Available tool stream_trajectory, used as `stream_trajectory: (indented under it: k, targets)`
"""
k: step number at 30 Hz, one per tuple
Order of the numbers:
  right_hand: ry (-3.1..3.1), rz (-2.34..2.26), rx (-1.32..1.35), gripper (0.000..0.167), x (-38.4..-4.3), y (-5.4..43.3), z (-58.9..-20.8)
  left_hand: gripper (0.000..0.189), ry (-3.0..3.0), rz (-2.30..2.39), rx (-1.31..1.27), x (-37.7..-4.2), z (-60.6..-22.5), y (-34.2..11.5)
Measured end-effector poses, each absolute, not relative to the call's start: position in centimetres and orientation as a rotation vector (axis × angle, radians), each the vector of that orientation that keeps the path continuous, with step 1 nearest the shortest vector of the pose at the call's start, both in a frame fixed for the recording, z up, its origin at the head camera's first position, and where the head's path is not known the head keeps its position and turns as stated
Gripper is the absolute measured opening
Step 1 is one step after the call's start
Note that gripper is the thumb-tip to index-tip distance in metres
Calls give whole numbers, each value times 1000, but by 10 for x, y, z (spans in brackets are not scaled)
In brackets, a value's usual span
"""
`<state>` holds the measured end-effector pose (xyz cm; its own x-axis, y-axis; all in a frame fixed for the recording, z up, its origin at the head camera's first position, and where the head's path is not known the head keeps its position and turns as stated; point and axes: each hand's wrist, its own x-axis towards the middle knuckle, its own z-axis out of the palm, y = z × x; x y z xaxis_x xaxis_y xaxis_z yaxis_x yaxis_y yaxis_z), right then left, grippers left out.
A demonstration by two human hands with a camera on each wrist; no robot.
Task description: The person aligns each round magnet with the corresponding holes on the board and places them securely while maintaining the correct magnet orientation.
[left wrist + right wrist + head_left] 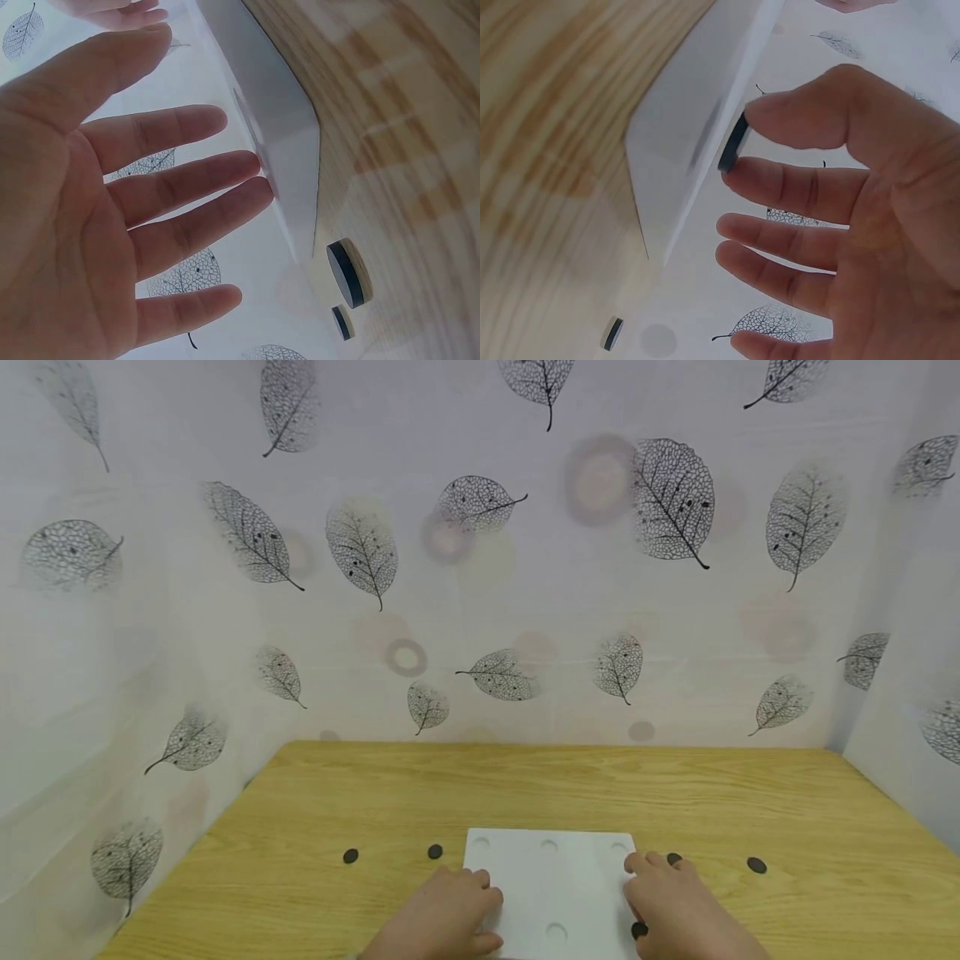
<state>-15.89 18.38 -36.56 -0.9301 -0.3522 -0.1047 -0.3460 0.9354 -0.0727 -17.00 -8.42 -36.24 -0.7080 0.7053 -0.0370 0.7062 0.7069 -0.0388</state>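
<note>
A white block [558, 885] with shallow round recesses in its top lies on the wooden table in the head view. My right hand [675, 906] is at the block's right side, and in the right wrist view it pinches a black disc [733, 142] between thumb and index finger, close beside the block's side. The other right fingers are spread. My left hand [446, 914] is at the block's left edge. In the left wrist view its fingers are extended, nothing lies in the palm, and two fingertips [259, 187] meet the block's edge.
On the wooden table [555, 785], two black discs lie left of the block, a near one [435, 852] and a farther one [351, 856]. To the right lie another disc [675, 858], partly behind my hand, and one farther out [757, 865]. Leaf-printed sheeting [540, 593] encloses the table.
</note>
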Motion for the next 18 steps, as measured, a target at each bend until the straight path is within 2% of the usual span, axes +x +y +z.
stream_trajectory:
  k: [18]
  targets:
    - [2976, -95, -542, 35, -159, 184, -371, 20, 2861, -51, 1140, -170, -360, -83]
